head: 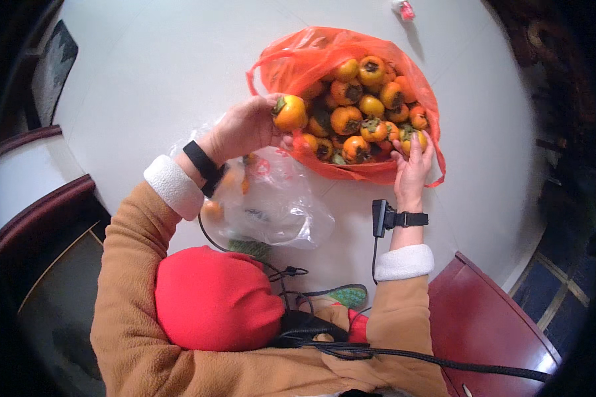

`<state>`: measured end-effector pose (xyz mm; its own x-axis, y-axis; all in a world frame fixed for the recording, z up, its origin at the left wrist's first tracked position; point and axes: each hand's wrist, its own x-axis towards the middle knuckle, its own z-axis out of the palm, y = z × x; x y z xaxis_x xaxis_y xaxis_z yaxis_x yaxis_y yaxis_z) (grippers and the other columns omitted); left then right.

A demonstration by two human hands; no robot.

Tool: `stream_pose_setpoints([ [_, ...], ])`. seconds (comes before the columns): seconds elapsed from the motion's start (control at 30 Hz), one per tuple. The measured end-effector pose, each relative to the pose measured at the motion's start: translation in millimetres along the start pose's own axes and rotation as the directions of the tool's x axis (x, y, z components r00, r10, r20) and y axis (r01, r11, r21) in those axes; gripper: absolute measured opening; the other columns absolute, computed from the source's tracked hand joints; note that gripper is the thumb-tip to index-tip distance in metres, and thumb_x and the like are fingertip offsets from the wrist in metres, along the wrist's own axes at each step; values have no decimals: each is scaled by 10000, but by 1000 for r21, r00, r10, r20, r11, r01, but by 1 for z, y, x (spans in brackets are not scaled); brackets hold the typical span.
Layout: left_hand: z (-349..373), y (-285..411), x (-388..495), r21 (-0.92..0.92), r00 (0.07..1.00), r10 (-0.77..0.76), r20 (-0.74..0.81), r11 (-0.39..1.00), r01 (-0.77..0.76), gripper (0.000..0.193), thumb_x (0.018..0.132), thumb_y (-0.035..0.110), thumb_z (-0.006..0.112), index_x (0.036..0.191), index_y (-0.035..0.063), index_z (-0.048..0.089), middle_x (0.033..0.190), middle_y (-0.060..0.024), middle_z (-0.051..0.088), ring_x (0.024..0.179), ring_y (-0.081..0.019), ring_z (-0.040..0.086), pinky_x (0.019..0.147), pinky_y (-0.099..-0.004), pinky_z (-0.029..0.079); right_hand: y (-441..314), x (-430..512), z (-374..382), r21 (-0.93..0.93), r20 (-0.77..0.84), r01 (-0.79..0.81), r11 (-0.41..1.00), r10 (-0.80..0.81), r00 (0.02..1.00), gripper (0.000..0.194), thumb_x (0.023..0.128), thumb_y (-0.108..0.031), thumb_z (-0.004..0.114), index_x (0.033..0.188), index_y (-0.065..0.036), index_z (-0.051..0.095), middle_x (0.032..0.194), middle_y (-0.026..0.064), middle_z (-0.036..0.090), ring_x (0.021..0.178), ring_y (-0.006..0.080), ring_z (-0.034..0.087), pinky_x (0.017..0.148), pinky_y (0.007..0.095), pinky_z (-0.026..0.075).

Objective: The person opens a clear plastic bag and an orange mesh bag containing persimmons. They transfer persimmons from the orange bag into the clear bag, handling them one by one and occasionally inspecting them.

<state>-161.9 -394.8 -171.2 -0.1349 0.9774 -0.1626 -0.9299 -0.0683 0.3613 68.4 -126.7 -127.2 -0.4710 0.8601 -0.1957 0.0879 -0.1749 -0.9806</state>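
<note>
An orange-red plastic bag point(298, 57) lies wide-mouthed on the floor before me, filled with orange persimmons point(346, 120) that have dry leafy caps. At the bag's left edge, my left hand point(251, 124) holds a yellow-orange persimmon point(290, 114), its green cap turned to the left. On the right side of the bag, my right hand point(411, 171) has its fingers around another persimmon point(409, 138), among the others. A clear plastic bag point(278, 213) with several persimmons point(212, 210) in it lies below my left forearm, which partly covers it.
A small red-and-white object point(405, 10) lies on the pale tiled floor point(179, 59) at the far side. Dark red furniture point(486, 317) stands at my right, and a dark red wooden edge point(44, 213) at my left. A black cable point(427, 358) runs across my lap.
</note>
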Motion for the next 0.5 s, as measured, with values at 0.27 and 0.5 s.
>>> stream_pose_setpoints([
  [0.27,22,-9,-35,-129,978,-204,49,970,208,430,1008,344,451,1261,6,536,1063,-172,653,829,-299,698,751,-385,587,21,11,8,-496,57,341,799,-362,931,567,962,-182,678,1437,-30,407,1314,158,371,858,148,613,720,247,567],
  [0.5,9,-12,-57,869,728,-570,-380,51,493,147,814,122,660,948,62,672,828,-54,655,770,-206,655,717,-345,534,5,-11,9,-652,266,523,549,-481,835,384,926,-7,636,1295,-25,530,1263,111,448,875,146,596,703,245,550],
])
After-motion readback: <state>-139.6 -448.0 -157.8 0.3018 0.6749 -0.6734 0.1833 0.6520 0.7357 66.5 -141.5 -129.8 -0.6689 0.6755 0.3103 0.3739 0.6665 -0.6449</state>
